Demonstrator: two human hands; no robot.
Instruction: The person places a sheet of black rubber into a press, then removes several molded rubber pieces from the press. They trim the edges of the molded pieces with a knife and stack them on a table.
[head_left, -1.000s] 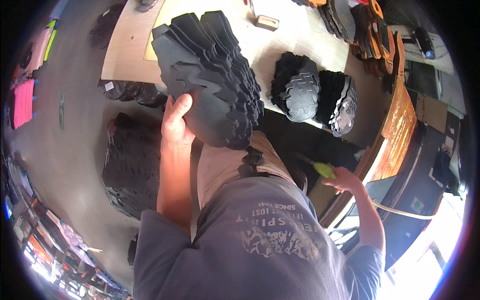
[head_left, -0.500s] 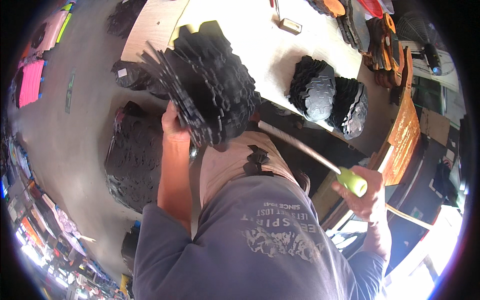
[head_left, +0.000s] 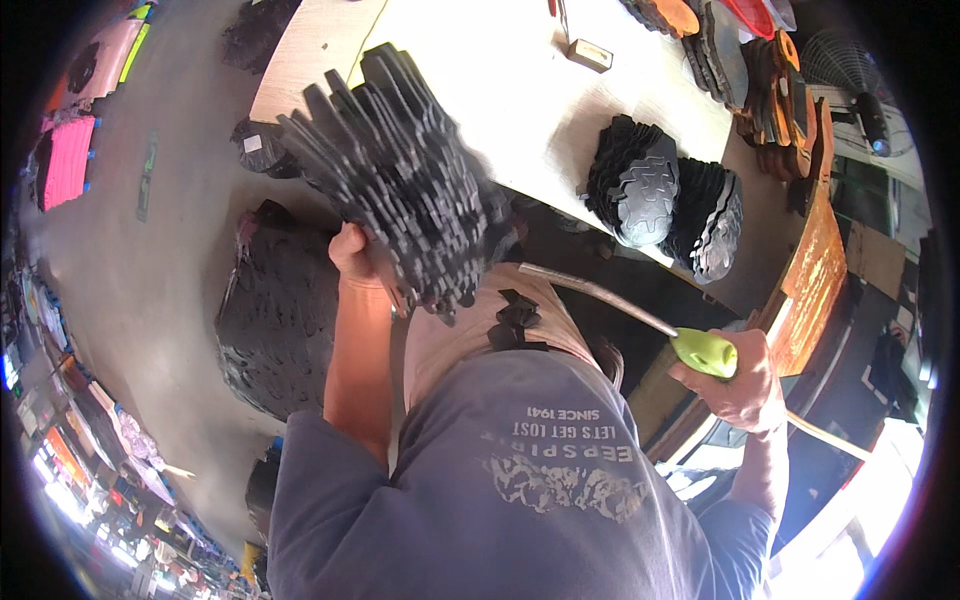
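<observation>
My left hand (head_left: 358,255) is closed round the lower left side of a thick stack of black rubber shoe soles (head_left: 410,180). Their edges are fanned out, and the stack is tilted above my lap, in front of the table's near edge. In my right hand (head_left: 745,385), off to the right, is a tool with a light green handle (head_left: 705,352) and a long, thin metal shaft (head_left: 600,292). The shaft points left, its end close to the right side of the stack. My fingers partly hide the handle, and the tool's exact kind cannot be made out.
Two more piles of black soles (head_left: 640,185) lie on the pale table (head_left: 500,80) near its edge. A small box (head_left: 590,55) sits farther back. Orange and black soles (head_left: 775,100) stand at the right by a fan (head_left: 865,105). A large black bundle (head_left: 275,310) lies left of my arm.
The stack has turned in my left hand, so more of its layered edges now show. My right hand and the tool have moved only slightly.
</observation>
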